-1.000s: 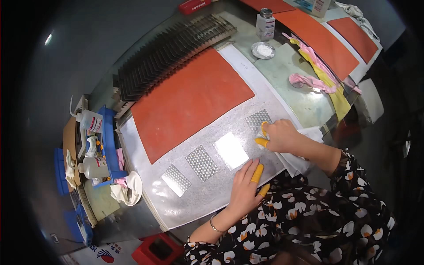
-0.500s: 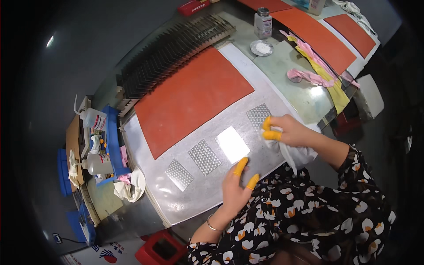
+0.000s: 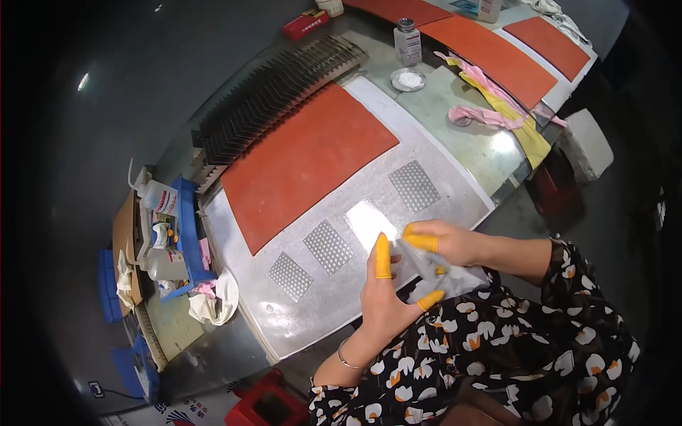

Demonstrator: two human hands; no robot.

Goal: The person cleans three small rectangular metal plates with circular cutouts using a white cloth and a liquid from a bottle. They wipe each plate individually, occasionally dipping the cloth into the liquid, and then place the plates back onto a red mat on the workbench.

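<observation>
My right hand (image 3: 455, 243), with yellow finger cots, grips a crumpled white cloth (image 3: 465, 282) at the table's near edge. My left hand (image 3: 387, 302), also in yellow cots, has its index finger and thumb spread, close against the cloth's left side; whether it touches is unclear. Beyond the index fingertip lies a thin plate shining white with glare (image 3: 364, 219). Two rectangular plates with a dotted grey pattern lie to its left, one nearer (image 3: 328, 247) and one farther off (image 3: 290, 277). Another patterned plate (image 3: 414, 187) lies to its right. All rest flat on the pale sheet (image 3: 455, 181).
Behind the plates lies an orange-red mat (image 3: 305, 167), with a black slotted rack (image 3: 277, 103) beyond. A bottle (image 3: 408, 42) and a dish of white powder (image 3: 408, 79) stand at the back. A blue tray (image 3: 186, 234) with squeeze bottles is at left; pink and yellow cloths (image 3: 490, 117) hang at right.
My right hand has moved left with the cloth, away from the right-hand patterned plate, which now shows whole. Both hands have come together near the table's front edge.
</observation>
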